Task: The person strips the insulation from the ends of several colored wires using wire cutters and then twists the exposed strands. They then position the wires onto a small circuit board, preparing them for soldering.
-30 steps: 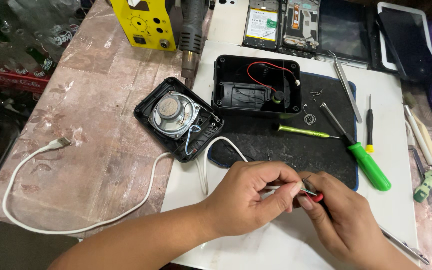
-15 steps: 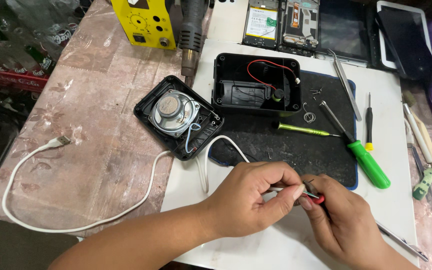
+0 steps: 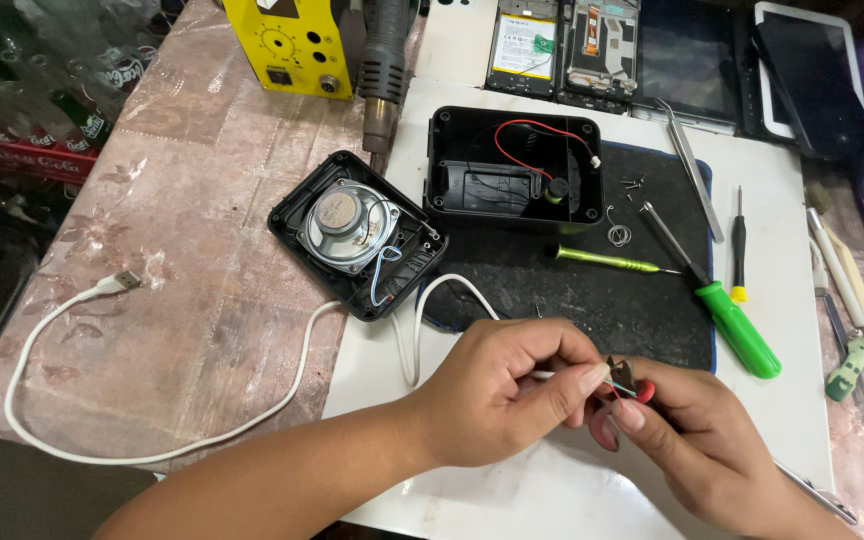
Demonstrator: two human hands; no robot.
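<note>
My left hand (image 3: 497, 390) pinches the stripped end of a white cable (image 3: 152, 455), with thin coloured wires sticking out past thumb and forefinger. My right hand (image 3: 702, 440) grips small red-handled cutters (image 3: 624, 378), their dark jaws right at those wire tips. Both hands meet low in the view, over a white board (image 3: 772, 420) at the near edge of a black work mat (image 3: 592, 300). The cable loops left across the pink tabletop to a plug (image 3: 124, 281).
An opened black speaker half (image 3: 357, 232) and its black housing (image 3: 514, 168) with red wire lie behind the hands. On the right are a green screwdriver (image 3: 737, 325), a thin green driver (image 3: 602, 258) and tweezers (image 3: 692, 170). At the back are a yellow device (image 3: 287, 45), a heat gun (image 3: 387, 60) and opened phones (image 3: 517, 45).
Both hands stay in the same spot, still joined at the wire end; only the fingers shift slightly.
</note>
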